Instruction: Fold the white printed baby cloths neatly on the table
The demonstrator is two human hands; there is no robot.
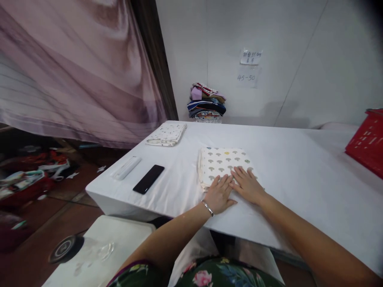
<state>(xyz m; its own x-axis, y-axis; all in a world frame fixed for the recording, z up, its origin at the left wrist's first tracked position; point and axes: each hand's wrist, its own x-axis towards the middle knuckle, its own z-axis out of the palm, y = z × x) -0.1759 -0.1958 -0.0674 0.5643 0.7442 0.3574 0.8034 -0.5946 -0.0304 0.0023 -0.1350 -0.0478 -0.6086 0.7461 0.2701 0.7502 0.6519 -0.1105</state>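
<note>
A folded white cloth point(221, 161) printed with grey, mushroom-like shapes lies flat in front of me on the white-covered table. My left hand point(220, 194), with a silver bracelet at the wrist, rests palm down across its near edge, fingers stretched out. Close beside it, my right hand point(247, 185) lies flat on the near right part of the same cloth, fingers extended. The two hands nearly meet at the fingertips and cover part of the near edge. Neither hand grips anything.
Another folded, spotted cloth point(167, 133) sits at the table's far left corner. A black phone point(149, 179) and a white elongated object point(126, 167) lie left of my hands. Folded clothes point(207, 103) are stacked behind the table. At right stands a red basket point(368, 141); a white stool point(119, 235) is lower left.
</note>
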